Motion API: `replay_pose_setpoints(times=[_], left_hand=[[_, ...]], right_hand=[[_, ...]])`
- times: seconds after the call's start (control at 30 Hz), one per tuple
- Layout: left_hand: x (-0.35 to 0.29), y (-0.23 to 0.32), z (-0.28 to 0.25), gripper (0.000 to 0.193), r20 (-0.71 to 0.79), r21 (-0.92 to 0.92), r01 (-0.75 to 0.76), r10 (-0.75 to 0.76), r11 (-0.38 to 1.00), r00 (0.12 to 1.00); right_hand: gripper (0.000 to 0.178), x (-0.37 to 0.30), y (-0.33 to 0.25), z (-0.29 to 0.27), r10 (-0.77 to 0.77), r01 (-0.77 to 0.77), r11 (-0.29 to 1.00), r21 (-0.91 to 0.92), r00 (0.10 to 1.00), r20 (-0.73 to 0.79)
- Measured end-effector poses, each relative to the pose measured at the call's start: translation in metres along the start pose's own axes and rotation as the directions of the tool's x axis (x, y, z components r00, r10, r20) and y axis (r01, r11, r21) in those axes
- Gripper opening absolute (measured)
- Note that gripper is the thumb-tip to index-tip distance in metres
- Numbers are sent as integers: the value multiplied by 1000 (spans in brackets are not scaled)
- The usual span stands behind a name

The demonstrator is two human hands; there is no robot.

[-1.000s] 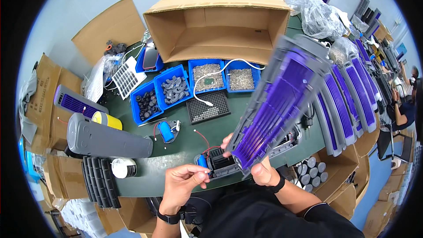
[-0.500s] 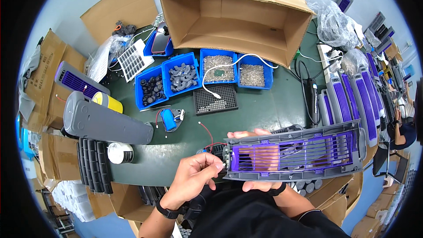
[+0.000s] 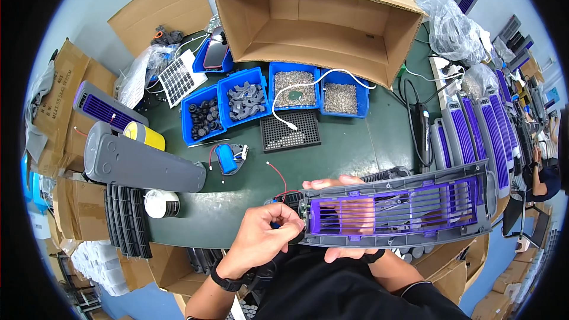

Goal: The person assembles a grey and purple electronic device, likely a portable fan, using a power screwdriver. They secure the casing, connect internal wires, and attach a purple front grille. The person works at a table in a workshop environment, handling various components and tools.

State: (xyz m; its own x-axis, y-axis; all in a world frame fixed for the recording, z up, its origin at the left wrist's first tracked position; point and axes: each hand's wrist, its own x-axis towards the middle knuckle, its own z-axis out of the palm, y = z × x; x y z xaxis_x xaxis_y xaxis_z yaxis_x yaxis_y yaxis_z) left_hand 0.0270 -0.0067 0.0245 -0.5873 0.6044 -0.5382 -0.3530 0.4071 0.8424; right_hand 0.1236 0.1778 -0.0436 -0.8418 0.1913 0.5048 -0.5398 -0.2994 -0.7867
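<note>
- Head view: the right hand [image 3: 357, 214], fingers and thumb straddling the gray-and-purple slatted plastic panel [image 3: 398, 207], holds it over the counter's [image 3: 349, 151] near edge; steadiness helps.
- Left hand [image 3: 267, 232] fingers curl at its left end, grip untellable; gentle movements suit.

Dark printed lettering stands on the side of the tall brown carton [image 3: 62, 104] at the left, in several short lines that run steeply upward along the board; it is the clearest print in view. The white tub [image 3: 155, 204] near the table's left front edge carries a dark label with pale marks, too small to read. Inside the large open carton [image 3: 320, 38], a small dark mark on the board is likewise illegible.
</note>
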Motion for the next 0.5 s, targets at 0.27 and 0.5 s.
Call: replay_pose_setpoints(times=[0.27, 0.5], left_hand=[[0, 3, 1, 18, 7, 59, 45, -45, 997, 999], [2, 5, 3, 17, 50, 4, 21, -21, 1000, 999]], right_hand=[[119, -1, 0, -1, -1, 2, 999, -52, 1000, 27], [119, -3, 5, 1, 17, -15, 999, 36, 999, -41]])
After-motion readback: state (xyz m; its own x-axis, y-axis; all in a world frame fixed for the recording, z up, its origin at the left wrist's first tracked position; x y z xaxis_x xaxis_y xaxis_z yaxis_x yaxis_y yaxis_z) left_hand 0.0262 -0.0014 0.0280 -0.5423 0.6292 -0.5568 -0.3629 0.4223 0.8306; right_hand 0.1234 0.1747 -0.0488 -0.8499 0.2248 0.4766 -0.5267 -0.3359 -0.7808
